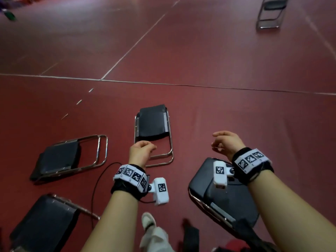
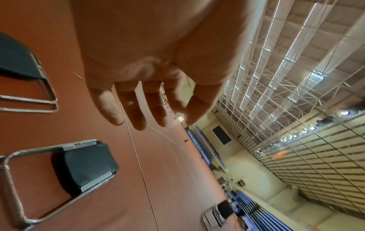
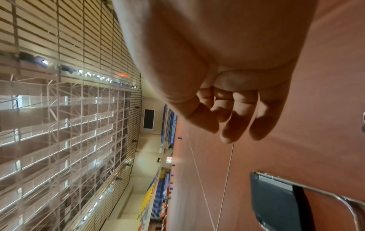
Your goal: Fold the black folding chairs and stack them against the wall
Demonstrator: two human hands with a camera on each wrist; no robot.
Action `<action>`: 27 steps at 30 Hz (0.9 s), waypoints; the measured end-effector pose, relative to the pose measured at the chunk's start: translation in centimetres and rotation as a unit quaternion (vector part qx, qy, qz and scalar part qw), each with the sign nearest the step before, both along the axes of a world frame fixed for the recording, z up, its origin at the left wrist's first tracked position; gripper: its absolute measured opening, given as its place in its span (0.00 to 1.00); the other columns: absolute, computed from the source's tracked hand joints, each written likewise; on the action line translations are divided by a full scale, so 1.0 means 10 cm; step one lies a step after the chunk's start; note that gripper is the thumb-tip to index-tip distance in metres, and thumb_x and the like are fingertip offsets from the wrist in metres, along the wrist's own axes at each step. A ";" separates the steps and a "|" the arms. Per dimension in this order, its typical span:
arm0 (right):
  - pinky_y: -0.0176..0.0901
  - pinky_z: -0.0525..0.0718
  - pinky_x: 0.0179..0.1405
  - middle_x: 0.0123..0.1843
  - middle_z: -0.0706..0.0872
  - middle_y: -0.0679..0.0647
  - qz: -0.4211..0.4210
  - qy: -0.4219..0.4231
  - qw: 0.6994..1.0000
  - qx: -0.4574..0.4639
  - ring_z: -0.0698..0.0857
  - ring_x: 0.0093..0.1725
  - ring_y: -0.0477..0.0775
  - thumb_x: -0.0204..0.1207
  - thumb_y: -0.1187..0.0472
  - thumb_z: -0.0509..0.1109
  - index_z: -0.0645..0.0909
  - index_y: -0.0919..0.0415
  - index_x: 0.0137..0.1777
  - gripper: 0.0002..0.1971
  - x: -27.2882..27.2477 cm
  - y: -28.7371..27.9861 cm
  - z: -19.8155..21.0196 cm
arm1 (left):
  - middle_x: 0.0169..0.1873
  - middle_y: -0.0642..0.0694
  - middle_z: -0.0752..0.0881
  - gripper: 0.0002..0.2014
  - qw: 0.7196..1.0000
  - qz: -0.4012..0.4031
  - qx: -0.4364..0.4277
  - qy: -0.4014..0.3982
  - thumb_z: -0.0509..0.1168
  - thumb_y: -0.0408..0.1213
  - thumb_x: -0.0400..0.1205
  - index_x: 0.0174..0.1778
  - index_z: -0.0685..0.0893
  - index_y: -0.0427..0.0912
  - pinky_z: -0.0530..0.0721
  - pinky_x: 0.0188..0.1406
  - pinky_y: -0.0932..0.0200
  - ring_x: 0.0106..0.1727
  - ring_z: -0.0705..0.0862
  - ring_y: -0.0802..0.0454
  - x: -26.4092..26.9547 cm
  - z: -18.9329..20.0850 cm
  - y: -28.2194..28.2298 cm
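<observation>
My left hand [image 1: 141, 151] hangs loose, fingers [image 2: 138, 109] relaxed and half-curled with nothing in them; the left wrist view shows only air and floor past the tips. My right hand [image 1: 228, 142] is the same, fingers [image 3: 233, 123] slack and carrying nothing. Both hover above the red floor [image 1: 236, 110], palms down.

Just ahead of my left hand lies a folded chair [image 1: 153, 133], flat on the floor, chrome leg loop toward me. I judge that's the one I'm reaching for. A second folded chair [image 1: 69, 157] lies to its left, a third [image 1: 43, 220] nearer my left elbow, and a fourth [image 1: 214, 193] sits under my right forearm. One more chair [image 1: 271, 13] stands far off, top right, apparently not yet folded. No wall shows in the head view, so stacking is some way off.

Risks as I see them: grab only the leg loop and the chair could swing open as it lifts, pinching fingers in the hinge. The black cable [image 1: 96, 188] trailing from my left wrist could snag on a frame. My foot [image 1: 148, 220] is close among the chairs, so a careless step could trip me or skid chrome across the floor.
</observation>
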State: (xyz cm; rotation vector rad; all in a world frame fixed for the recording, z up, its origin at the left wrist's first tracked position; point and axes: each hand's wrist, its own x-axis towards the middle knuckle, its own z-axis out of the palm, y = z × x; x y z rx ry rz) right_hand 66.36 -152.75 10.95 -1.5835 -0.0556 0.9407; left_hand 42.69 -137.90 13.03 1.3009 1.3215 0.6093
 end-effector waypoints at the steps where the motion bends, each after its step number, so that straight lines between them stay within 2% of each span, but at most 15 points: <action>1: 0.47 0.85 0.39 0.31 0.77 0.61 -0.020 0.003 1.000 -0.005 0.83 0.32 0.57 0.71 0.82 0.59 0.80 0.64 0.46 0.15 0.09 0.12 -0.05 | 0.33 0.48 0.84 0.12 1.000 -0.024 -0.005 0.005 0.72 0.26 0.76 0.32 0.82 0.46 0.78 0.42 0.56 0.40 0.80 0.52 0.14 -0.05 0.21; 6: 0.45 0.85 0.36 0.32 0.77 0.61 -0.125 -0.009 0.992 -0.015 0.82 0.32 0.56 0.72 0.83 0.59 0.80 0.64 0.45 0.15 0.47 0.69 -0.17 | 0.37 0.44 0.82 0.09 0.989 -0.147 -0.002 0.019 0.70 0.27 0.77 0.36 0.81 0.45 0.76 0.39 0.57 0.42 0.79 0.49 0.91 -0.23 1.24; 10: 0.48 0.84 0.40 0.32 0.77 0.61 -0.233 0.017 0.972 -0.008 0.81 0.33 0.56 0.72 0.82 0.58 0.80 0.62 0.45 0.16 0.57 0.99 -0.24 | 0.33 0.45 0.81 0.11 0.968 -0.246 -0.009 0.041 0.68 0.25 0.76 0.34 0.80 0.45 0.76 0.41 0.54 0.40 0.78 0.49 1.45 -0.33 1.89; 13: 0.47 0.83 0.39 0.31 0.77 0.62 -0.312 0.036 0.950 0.000 0.80 0.31 0.56 0.72 0.82 0.59 0.80 0.63 0.46 0.16 0.59 1.08 -0.31 | 0.28 0.48 0.79 0.13 0.947 -0.318 -0.015 0.051 0.68 0.25 0.76 0.31 0.78 0.46 0.72 0.32 0.59 0.37 0.76 0.48 1.92 -0.40 2.19; 15: 0.46 0.82 0.38 0.29 0.76 0.61 -0.357 0.039 0.933 -0.008 0.79 0.30 0.56 0.72 0.82 0.59 0.80 0.63 0.45 0.15 0.58 1.05 -0.37 | 0.28 0.47 0.79 0.13 0.926 -0.370 -0.009 0.067 0.68 0.24 0.76 0.31 0.78 0.45 0.69 0.28 0.60 0.35 0.75 0.48 2.26 -0.47 2.24; 18: 0.43 0.81 0.34 0.27 0.76 0.61 -0.427 0.055 0.902 -0.021 0.78 0.27 0.56 0.72 0.82 0.59 0.80 0.64 0.47 0.15 0.59 0.89 -0.48 | 0.29 0.45 0.79 0.13 0.894 -0.440 -0.034 0.074 0.68 0.23 0.77 0.32 0.79 0.44 0.68 0.29 0.61 0.33 0.75 0.49 2.73 -0.59 2.10; 21: 0.41 0.82 0.30 0.26 0.75 0.59 -0.486 0.077 0.870 -0.029 0.77 0.24 0.54 0.71 0.83 0.59 0.79 0.63 0.43 0.16 0.66 0.69 -0.65 | 0.31 0.44 0.80 0.12 0.863 -0.492 -0.058 0.094 0.66 0.25 0.79 0.33 0.79 0.45 0.68 0.31 0.61 0.33 0.75 0.50 3.17 -0.80 1.88; 24: 0.43 0.81 0.34 0.21 0.77 0.56 -0.518 0.100 0.848 -0.041 0.78 0.26 0.55 0.72 0.82 0.59 0.79 0.62 0.42 0.16 0.76 0.54 -0.85 | 0.32 0.45 0.81 0.12 0.841 -0.525 -0.056 0.115 0.66 0.27 0.80 0.34 0.80 0.46 0.70 0.33 0.60 0.34 0.76 0.51 3.51 -0.97 1.66; 27: 0.40 0.80 0.29 0.22 0.77 0.57 -0.535 0.117 0.834 -0.068 0.80 0.24 0.53 0.71 0.81 0.60 0.80 0.61 0.43 0.15 0.83 0.45 -1.07 | 0.33 0.46 0.81 0.11 0.822 -0.550 -0.057 0.134 0.65 0.27 0.82 0.36 0.80 0.46 0.72 0.35 0.59 0.34 0.77 0.53 3.76 -1.18 1.51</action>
